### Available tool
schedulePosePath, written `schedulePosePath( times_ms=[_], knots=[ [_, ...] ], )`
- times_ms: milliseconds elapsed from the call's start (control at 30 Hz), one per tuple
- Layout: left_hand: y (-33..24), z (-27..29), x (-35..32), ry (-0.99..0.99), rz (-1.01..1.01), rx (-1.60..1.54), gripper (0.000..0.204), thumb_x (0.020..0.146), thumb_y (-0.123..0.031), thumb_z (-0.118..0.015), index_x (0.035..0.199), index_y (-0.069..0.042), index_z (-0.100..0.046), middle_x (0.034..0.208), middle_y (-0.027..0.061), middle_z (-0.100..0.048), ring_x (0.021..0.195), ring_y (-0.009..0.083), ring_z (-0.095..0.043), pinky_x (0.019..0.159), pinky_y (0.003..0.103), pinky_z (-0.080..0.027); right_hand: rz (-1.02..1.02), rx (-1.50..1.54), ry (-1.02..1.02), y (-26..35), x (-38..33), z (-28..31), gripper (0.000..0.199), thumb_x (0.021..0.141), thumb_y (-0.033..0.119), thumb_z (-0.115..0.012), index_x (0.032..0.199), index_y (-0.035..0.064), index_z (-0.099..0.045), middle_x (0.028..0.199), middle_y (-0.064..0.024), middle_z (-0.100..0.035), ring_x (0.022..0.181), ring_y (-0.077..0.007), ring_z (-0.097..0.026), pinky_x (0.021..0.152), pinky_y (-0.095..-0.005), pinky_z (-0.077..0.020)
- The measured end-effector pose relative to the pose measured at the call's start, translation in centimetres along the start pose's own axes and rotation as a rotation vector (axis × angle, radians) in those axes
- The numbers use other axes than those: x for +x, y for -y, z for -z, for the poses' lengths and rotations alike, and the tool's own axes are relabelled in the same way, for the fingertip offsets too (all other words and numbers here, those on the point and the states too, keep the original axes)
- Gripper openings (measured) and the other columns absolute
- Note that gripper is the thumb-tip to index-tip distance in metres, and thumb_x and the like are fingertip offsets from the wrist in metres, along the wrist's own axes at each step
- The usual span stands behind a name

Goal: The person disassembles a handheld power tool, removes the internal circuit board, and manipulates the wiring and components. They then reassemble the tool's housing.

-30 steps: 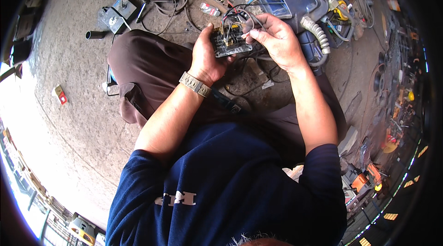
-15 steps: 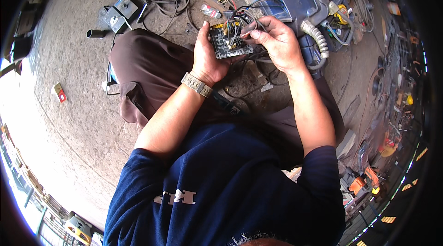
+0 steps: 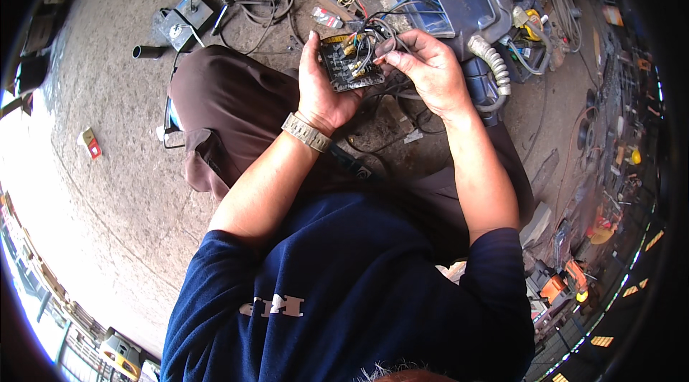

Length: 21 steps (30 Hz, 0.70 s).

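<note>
A square black plate [image 3: 343, 75] with a yellow strip and pale lettering is gripped along its left side by my left hand [image 3: 319, 91], the thumb up at its edge. Wires and small brass-coloured parts sit on its right half. My right hand [image 3: 429, 70] pinches a dark wire [image 3: 391, 43] between thumb and fingers, just right of the plate. A bundle of dark wires runs from the plate toward a blue-grey machine housing [image 3: 470, 2] with a square opening, directly beyond my right hand. My right fingertips partly hide the wire ends.
A grey corrugated hose [image 3: 491, 59] curves beside the housing. Coiled cables [image 3: 269, 5] and a grey metal box [image 3: 179, 27] with a black tube [image 3: 148, 52] lie at the far left. A red-and-yellow packet [image 3: 91, 144] is on the concrete floor. Tools crowd the right edge, with an orange tool [image 3: 554, 287] nearer.
The plate has tilted and shifted slightly left in my left hand. My right hand has moved a little left and down, still pinching the wire.
</note>
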<state>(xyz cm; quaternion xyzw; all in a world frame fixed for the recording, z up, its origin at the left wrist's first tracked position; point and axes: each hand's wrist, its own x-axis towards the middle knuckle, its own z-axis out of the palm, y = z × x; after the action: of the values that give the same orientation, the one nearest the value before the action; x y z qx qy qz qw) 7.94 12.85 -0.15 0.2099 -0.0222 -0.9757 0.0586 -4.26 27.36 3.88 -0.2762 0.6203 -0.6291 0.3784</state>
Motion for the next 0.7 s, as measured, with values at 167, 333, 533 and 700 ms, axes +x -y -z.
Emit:
schedulePosePath(
  times_ms=[167,333,533,700],
  knots=[
    [-0.1,-0.4,-0.1,0.038,0.031,-0.07,0.078,0.103,-0.066,-0.031,0.137,0.0,-0.056,0.129,0.0196,-0.067,0.118,0.0358,-0.066,0.106,0.052,-0.05,-0.052,0.065,-0.008,0.3,-0.1,0.1,0.013,0.1,0.006,-0.065,0.111,-0.0015,-0.067,0.096,-0.0058,-0.073,0.09,-0.0107,-0.068,0.082,-0.0257,-0.0557],
    [-0.1,0.3,0.1,-0.033,0.002,-0.038,0.071,0.102,-0.064,-0.042,0.135,-0.003,-0.057,0.122,0.0152,-0.069,0.105,0.0297,-0.068,0.099,0.049,-0.054,-0.093,0.13,-0.027,0.4,-0.2,-0.5,0.015,0.1,0.004,-0.062,0.113,-0.002,-0.066,0.103,-0.0066,-0.072,0.093,-0.0123,-0.069,0.086,-0.0276,-0.0566],
    [-0.2,0.5,0.2,0.018,-0.002,-0.038,0.07,0.101,-0.065,-0.042,0.126,-0.004,-0.063,0.117,0.0137,-0.072,0.106,0.0291,-0.07,0.095,0.047,-0.055,-0.136,0.018,-0.004,0.8,-0.4,-0.3,0.017,0.102,0.011,-0.064,0.113,-0.0016,-0.068,0.1,-0.0036,-0.073,0.094,-0.0094,-0.067,0.089,-0.0255,-0.0541],
    [0.0,-0.2,-0.6,-0.076,-0.059,0.011,0.068,0.099,-0.066,-0.046,0.127,-0.007,-0.063,0.117,0.0114,-0.071,0.107,0.0292,-0.069,0.096,0.048,-0.054,-0.064,-0.215,0.009,1.6,-1.2,-0.6,0.026,0.105,0.024,-0.062,0.102,0.0013,-0.074,0.09,0.0013,-0.071,0.083,-0.0065,-0.061,0.078,-0.0246,-0.0506]
  ],
)
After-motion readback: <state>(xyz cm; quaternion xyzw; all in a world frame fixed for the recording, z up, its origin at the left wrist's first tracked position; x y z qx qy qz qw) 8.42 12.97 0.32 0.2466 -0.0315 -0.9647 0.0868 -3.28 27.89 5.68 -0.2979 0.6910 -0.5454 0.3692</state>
